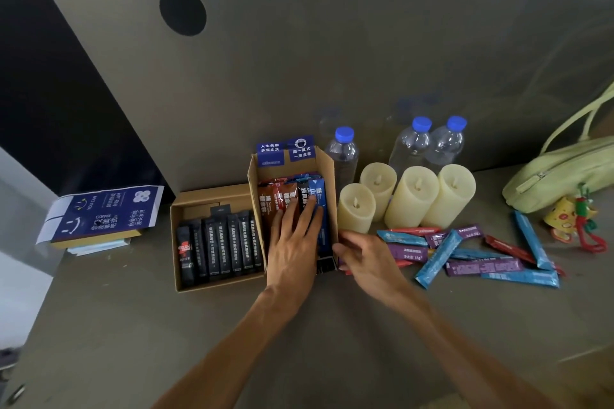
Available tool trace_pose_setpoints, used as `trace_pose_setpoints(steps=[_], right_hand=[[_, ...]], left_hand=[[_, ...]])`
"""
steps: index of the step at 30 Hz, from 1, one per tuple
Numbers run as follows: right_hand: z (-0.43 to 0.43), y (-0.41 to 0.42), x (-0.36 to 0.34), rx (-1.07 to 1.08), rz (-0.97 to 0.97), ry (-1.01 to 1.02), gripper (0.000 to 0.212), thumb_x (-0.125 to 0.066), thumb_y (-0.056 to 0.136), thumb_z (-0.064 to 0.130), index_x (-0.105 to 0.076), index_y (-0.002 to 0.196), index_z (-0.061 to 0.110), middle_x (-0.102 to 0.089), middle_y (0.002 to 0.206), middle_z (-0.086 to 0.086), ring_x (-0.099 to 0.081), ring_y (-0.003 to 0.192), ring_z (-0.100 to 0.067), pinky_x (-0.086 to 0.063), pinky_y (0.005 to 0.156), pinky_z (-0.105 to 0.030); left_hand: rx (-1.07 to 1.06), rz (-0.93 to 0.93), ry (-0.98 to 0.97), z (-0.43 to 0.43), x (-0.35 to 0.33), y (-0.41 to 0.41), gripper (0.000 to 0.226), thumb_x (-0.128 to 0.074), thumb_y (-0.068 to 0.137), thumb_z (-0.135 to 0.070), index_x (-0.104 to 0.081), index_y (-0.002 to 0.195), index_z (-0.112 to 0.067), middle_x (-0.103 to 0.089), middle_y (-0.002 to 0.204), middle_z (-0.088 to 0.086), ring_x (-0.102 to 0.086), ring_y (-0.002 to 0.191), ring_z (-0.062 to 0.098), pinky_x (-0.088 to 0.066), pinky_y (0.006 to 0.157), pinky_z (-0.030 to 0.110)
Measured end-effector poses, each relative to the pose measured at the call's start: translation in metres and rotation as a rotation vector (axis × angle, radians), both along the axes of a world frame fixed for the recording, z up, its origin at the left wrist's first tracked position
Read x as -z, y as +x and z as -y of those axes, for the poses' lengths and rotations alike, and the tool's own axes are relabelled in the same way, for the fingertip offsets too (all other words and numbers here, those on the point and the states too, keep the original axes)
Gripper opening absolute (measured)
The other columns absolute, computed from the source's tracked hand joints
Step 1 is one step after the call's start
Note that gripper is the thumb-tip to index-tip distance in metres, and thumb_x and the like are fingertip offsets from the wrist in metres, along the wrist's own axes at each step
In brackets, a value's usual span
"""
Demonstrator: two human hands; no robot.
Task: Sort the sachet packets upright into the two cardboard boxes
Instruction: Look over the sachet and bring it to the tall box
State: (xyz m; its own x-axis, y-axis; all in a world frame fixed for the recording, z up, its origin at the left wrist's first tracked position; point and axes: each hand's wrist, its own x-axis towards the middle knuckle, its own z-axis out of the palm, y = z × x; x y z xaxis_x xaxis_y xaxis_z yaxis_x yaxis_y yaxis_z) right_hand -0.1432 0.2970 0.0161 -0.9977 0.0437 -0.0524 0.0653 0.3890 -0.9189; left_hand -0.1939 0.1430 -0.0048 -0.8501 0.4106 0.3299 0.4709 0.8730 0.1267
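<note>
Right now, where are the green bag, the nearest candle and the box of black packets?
green bag (564, 169): head view, on its zipped side.
nearest candle (354, 219): head view, on its pale front side.
box of black packets (206, 196): head view, on its bare back wall.

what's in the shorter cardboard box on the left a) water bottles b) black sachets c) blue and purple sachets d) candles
b: the left cardboard box holds a row of black sachets; the blue and purple sachets lie loose on the right.
</note>
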Motion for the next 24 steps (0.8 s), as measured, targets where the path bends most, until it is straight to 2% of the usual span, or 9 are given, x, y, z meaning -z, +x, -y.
trace_pose_setpoints(steps=[5,7,10,13,15,17,20,22,24], right_hand=[[0.000,0.007,-0.002,0.047,0.005,-0.006,0.026,-0.064,0.096,0.018,-0.059,0.112,0.039,-0.065,0.094,0.028,-0.064,0.091,0.014,-0.055,0.080,-0.015],[-0.011,0.018,0.006,0.097,0.017,-0.017,0.024,-0.065,0.095,0.014,-0.064,0.109,0.033,-0.071,0.096,0.018,-0.068,0.092,0.006,-0.056,0.081,-0.018],[-0.043,0.036,0.018,0.221,0.056,-0.002,0.015,-0.067,0.093,0.009,-0.071,0.099,0.022,-0.075,0.083,0.005,-0.073,0.082,-0.014,-0.059,0.069,-0.028],[-0.085,0.053,0.024,0.351,0.104,0.074,0.019,-0.067,0.091,0.005,-0.072,0.086,0.023,-0.073,0.074,0.003,-0.073,0.069,-0.015,-0.059,0.064,-0.024],[-0.113,0.061,0.026,0.417,0.139,0.208,0.023,-0.064,0.091,0.005,-0.070,0.078,0.023,-0.072,0.073,0.002,-0.068,0.058,-0.004,-0.054,0.060,-0.016],[-0.137,0.067,0.029,0.451,0.209,0.302,0.024,-0.059,0.090,0.005,-0.069,0.076,0.021,-0.071,0.071,0.003,-0.064,0.053,-0.003,-0.049,0.054,-0.013],[-0.162,0.072,0.034,0.480,0.312,0.343,0.031,-0.055,0.088,0.004,-0.065,0.065,0.022,-0.069,0.069,0.003,-0.065,0.062,-0.018,-0.052,0.063,-0.029],[-0.171,0.073,0.036,0.503,0.353,0.319,0.033,-0.055,0.089,0.004,-0.065,0.064,0.024,-0.068,0.069,0.003,-0.062,0.059,-0.016,-0.052,0.060,-0.026],[-0.173,0.073,0.035,0.527,0.369,0.240,0.031,-0.054,0.092,0.004,-0.066,0.069,0.021,-0.067,0.069,0.000,-0.058,0.054,-0.012,-0.046,0.048,-0.017]], left_hand=[[0.019,0.001,0.088,0.005,-0.004,0.011,0.077,-0.076,0.076,-0.009,-0.043,0.146,-0.014,-0.033,0.157,0.005,-0.027,0.145,0.028,-0.025,0.118,0.047],[0.020,-0.019,0.229,0.002,-0.009,0.027,0.065,-0.070,0.080,-0.006,-0.047,0.140,-0.012,-0.041,0.151,0.007,-0.036,0.140,0.027,-0.035,0.113,0.046],[0.081,-0.026,0.419,-0.014,-0.018,0.054,0.037,-0.066,0.085,-0.008,-0.057,0.120,-0.016,-0.056,0.123,0.003,-0.053,0.111,0.019,-0.045,0.097,0.035],[0.216,0.203,0.459,-0.050,-0.012,0.066,0.007,-0.059,0.092,-0.016,-0.062,0.097,-0.018,-0.061,0.096,-0.002,-0.057,0.087,0.016,-0.049,0.077,0.034],[0.231,0.454,0.419,-0.081,-0.003,0.069,0.007,-0.054,0.095,-0.022,-0.060,0.095,-0.019,-0.064,0.095,-0.001,-0.060,0.087,0.019,-0.051,0.076,0.041],[0.182,0.586,0.339,-0.111,0.008,0.069,0.010,-0.052,0.096,-0.025,-0.060,0.096,-0.020,-0.067,0.100,0.003,-0.063,0.093,0.025,-0.052,0.079,0.042],[0.060,0.651,0.270,-0.148,0.017,0.069,0.019,-0.055,0.094,-0.035,-0.063,0.103,-0.021,-0.069,0.107,0.004,-0.065,0.101,0.029,-0.053,0.082,0.042],[0.010,0.669,0.207,-0.165,0.021,0.071,0.029,-0.059,0.092,-0.041,-0.062,0.113,-0.021,-0.067,0.115,0.005,-0.063,0.107,0.030,-0.051,0.086,0.041],[-0.019,0.671,0.174,-0.176,0.025,0.071,0.033,-0.060,0.091,-0.041,-0.059,0.117,-0.021,-0.066,0.118,0.005,-0.062,0.110,0.030,-0.050,0.087,0.041]])
